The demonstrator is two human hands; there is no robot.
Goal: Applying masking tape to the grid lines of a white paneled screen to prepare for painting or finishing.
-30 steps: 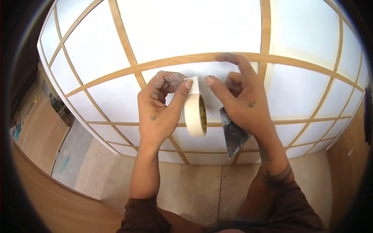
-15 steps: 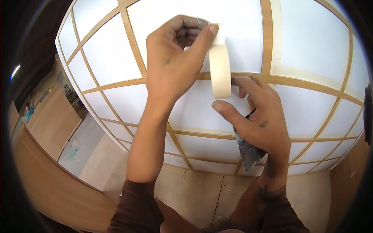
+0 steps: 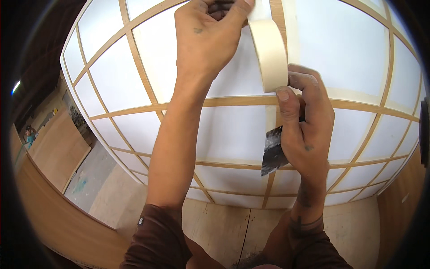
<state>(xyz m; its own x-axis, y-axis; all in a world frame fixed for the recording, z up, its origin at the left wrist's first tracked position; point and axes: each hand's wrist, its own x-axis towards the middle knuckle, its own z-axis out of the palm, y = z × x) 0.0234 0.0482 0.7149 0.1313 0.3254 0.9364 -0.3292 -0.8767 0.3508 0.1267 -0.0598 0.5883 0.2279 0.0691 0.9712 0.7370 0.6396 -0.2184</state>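
Note:
A roll of cream masking tape (image 3: 269, 54) stands on edge between my hands, in front of a white panel with wooden strips. My left hand (image 3: 208, 42), partly cut off by the top edge, is closed in a pinch by the roll's upper end, at the tape's loose end. Thumb and fingers of my right hand (image 3: 309, 121) grip the roll's lower end. From under that palm sticks a dark, smeared flat blade, like a putty knife (image 3: 274, 150); its grip is hidden. Grey smudges mark both hands.
The white panel (image 3: 233, 134), gridded with wooden strips (image 3: 233, 101), fills the middle. Masking tape (image 3: 292, 40) borders some panes. Below lies a plywood floor (image 3: 215, 224). Brown boards (image 3: 58, 215) stand at left, and a wooden surface (image 3: 398, 215) rises at right. Far left, a person (image 3: 30, 134) shows small.
Both hands have moved up with the tape roll, which has shifted right and up. My right thumb and fingers have closed on its lower end. The view has shifted slightly.

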